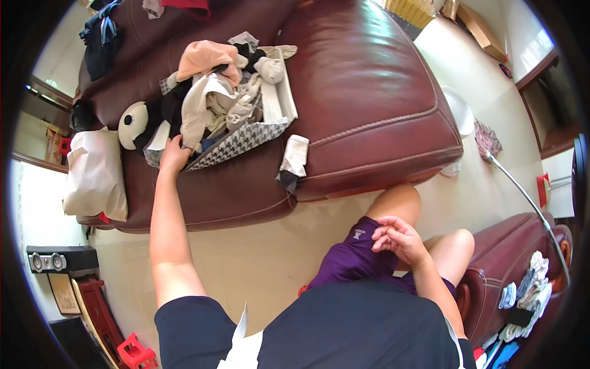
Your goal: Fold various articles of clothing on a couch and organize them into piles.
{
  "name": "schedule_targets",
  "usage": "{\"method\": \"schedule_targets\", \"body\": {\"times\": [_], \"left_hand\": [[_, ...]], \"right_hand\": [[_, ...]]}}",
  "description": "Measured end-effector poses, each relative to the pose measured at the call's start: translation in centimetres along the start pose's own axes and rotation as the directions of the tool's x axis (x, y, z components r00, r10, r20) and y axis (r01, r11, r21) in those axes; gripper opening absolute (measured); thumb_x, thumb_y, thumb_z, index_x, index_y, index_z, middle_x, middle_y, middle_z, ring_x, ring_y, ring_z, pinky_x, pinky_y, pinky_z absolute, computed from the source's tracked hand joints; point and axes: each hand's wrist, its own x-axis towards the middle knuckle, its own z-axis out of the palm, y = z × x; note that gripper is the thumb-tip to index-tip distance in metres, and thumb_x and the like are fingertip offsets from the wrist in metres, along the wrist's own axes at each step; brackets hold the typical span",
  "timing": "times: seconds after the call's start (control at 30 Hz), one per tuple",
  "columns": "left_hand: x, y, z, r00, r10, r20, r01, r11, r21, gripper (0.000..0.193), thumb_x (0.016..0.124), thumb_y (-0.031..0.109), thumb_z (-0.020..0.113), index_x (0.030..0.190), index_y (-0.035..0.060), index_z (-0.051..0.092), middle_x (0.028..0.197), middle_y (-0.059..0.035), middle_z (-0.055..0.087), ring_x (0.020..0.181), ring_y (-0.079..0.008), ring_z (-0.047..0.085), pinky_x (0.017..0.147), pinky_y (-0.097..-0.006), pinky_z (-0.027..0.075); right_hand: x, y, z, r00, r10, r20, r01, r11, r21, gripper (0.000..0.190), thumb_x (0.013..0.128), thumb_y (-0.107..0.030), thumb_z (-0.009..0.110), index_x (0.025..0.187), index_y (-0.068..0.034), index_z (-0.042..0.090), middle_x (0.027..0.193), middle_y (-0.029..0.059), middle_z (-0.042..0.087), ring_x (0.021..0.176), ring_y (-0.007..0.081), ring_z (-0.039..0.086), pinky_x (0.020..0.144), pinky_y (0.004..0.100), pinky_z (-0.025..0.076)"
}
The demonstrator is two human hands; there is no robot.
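Observation:
My left hand [174, 155] reaches to the near left side of a fabric storage box with houndstooth sides [244, 140], its fingers at the edge of a cream cloth [196, 110]; whether they grip it I cannot tell. The box lies on the dark red leather sofa [355, 83], heaped with socks and clothes, a peach garment [207, 57] on top. A black-and-white plush panda [133, 125] rests left of it. A folded white and dark sock pair [294, 159] lies at the sofa's front edge. My right hand [398, 240] is raised over my thigh, fingers loosely curled apart, holding nothing.
A cream bag or cushion [94, 173] sits at the sofa's left end. A mop [488, 143] and a white bucket [458, 110] stand on the right. More clothes [532, 295] lie on another red sofa at lower right. A red plastic stool [137, 353] is at lower left.

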Motion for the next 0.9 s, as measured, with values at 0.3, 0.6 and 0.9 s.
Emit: {"method": "schedule_targets", "body": {"times": [0.3,0.6,0.9], "left_hand": [[-12.6,14.5,2.0,0.585,0.671,-0.456,-0.78,0.619,-0.091,0.059,0.067,0.032,0.075,0.114,0.0058,0.05,0.114,-0.0139,0.05,0.106,-0.0336,0.048,0.091,-0.043,0.038],[-8.7,16.6,3.7,0.911,0.391,-0.131,-0.289,0.378,-0.88,0.028,0.07,-0.005,0.056,0.096,0.0045,0.06,0.084,-0.01,0.058,0.076,-0.0204,0.059,0.064,-0.031,0.048],[-7.1,12.3,-0.1,0.73,0.116,-0.673,-0.401,0.871,-0.285,0.062,0.069,0.008,0.057,0.128,0.0055,0.039,0.134,-0.0317,0.025,0.123,-0.0448,0.031,0.102,-0.0433,0.029]], "right_hand": [[-1.8,1.1,-0.8,0.984,-0.159,-0.073,0.156,0.987,-0.044,0.027,0.093,-0.01,0.045,0.118,0.0,0.045,0.098,0.0152,0.059,0.085,0.0223,0.063,0.079,0.033,0.051],[-2.2,2.0,-1.8,0.982,-0.169,-0.084,0.158,0.979,-0.126,0.024,0.091,-0.008,0.048,0.113,0.001,0.048,0.092,0.0144,0.061,0.078,0.0217,0.064,0.074,0.032,0.053],[-4.5,2.8,-3.0,0.964,-0.25,-0.087,0.241,0.965,-0.104,0.022,0.092,-0.008,0.046,0.112,0.0,0.047,0.092,0.0139,0.06,0.078,0.0207,0.064,0.074,0.031,0.054]]}}
